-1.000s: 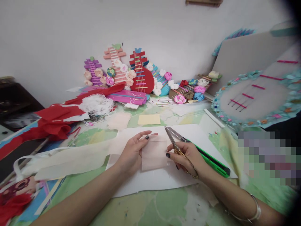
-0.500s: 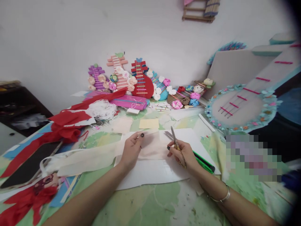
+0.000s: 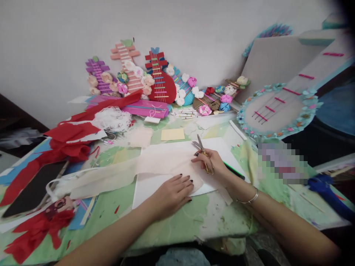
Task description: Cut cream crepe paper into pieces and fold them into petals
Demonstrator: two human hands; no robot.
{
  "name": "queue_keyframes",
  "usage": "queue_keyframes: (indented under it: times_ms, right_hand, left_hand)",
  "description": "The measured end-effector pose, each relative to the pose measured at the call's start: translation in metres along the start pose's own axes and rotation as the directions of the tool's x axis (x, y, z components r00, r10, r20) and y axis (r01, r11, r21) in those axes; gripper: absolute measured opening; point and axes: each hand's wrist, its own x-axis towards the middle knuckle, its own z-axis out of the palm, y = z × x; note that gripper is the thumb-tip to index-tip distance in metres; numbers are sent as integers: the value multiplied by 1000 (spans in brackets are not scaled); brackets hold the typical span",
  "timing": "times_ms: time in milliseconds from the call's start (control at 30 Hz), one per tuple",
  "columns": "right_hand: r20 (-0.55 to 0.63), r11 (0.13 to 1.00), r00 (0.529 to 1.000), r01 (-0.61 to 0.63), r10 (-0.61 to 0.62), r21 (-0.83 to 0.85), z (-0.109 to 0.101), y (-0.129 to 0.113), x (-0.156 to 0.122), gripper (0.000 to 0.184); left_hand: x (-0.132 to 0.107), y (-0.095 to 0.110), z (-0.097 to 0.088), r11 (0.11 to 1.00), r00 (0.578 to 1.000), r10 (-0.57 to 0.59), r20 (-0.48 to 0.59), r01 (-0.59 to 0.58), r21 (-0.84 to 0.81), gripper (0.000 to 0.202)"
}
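Observation:
A strip of pale cream crepe paper (image 3: pixel 155 159) lies across a white sheet (image 3: pixel 146 190) on the table. My left hand (image 3: pixel 174 193) rests flat over the white sheet and the crepe paper's near edge, fingers stretched out, holding nothing. In my right hand (image 3: pixel 212 162) is a pair of scissors (image 3: pixel 202 145) with gold handles. Their blades point up and away, slightly parted. Beneath my right wrist, a green cutter (image 3: pixel 234 170) shows only in part.
A yellow card (image 3: pixel 172 134) lies beyond the sheet. Red crepe paper (image 3: pixel 69 138) and a dark phone (image 3: pixel 36 188) are at the left. Decorated paper lutes (image 3: pixel 163 85) lean against the wall. A large pale lute (image 3: pixel 274 111) stands right, near a blue-handled tool (image 3: pixel 330 192).
My left hand has let go of the crepe paper and come down flat, nearer to me and to the right. The paper now lies flatter. The view has tilted downward.

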Motion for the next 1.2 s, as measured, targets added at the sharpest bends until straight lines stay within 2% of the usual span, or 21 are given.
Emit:
queue_keyframes:
  times_ms: [133,267,367,400,467,533,567,633,700,767,867,933,1000,1100,1133,1200]
  right_hand:
    - [-14,1000,1000,14,-14,14,-6,-17,1,30]
    - [-55,997,996,73,-72,23,-16,-48,0,24]
    - [-108,981,976,191,-188,15,-26,-72,-1,25]
    - [-123,974,967,226,-224,4,-29,-80,-1,26]
    - [-143,961,952,275,-270,13,-34,-93,-1,26]
    - [-151,953,946,299,-288,49,-36,-103,-1,25]
    - [-156,950,944,304,-291,71,-36,-105,-2,24]
    - [-163,948,946,300,-281,107,-35,-107,-3,24]
    - [-170,952,952,277,-254,132,-31,-102,-5,24]
    - [-180,957,959,247,-219,154,-25,-93,-6,26]
    - [-161,961,975,186,-155,202,-15,-74,-6,29]
    - [-140,962,982,156,-127,226,-10,-63,-4,32]
    - [-116,963,985,152,-129,223,-6,-55,-1,35]
    - [-62,971,986,161,-152,179,-2,-53,5,41]
    - [-42,973,986,163,-158,164,-1,-54,6,43]
    - [-3,976,986,165,-166,142,1,-59,8,45]
  left_hand:
    - [-1,1,2,1000,1000,13,16,-13,13,29]
    - [-1,2,1,999,999,4,50,-6,52,28]
    - [-1,3,-1,995,997,27,68,-33,92,30]
    - [0,3,-1,995,998,32,46,-37,95,29]
    - [4,4,-1,993,997,19,-68,-11,117,28]
    - [12,3,-2,979,973,-48,-224,90,181,34]
    - [17,3,-4,958,951,-108,-289,177,224,42]
    - [30,2,-9,873,892,-290,-347,395,287,63]
    - [42,-1,-16,779,833,-482,-273,550,301,66]
    - [52,-4,-21,730,781,-608,-145,621,285,57]
    - [62,-11,-25,728,752,-658,-29,646,231,39]
    - [67,-14,-30,751,758,-651,41,635,179,31]
    - [70,-15,-40,785,776,-620,119,611,104,32]
    - [77,-13,-65,824,816,-548,184,565,-53,26]
    - [79,-11,-75,816,828,-529,187,556,-157,22]
    - [84,-8,-95,701,846,-509,157,514,-494,24]
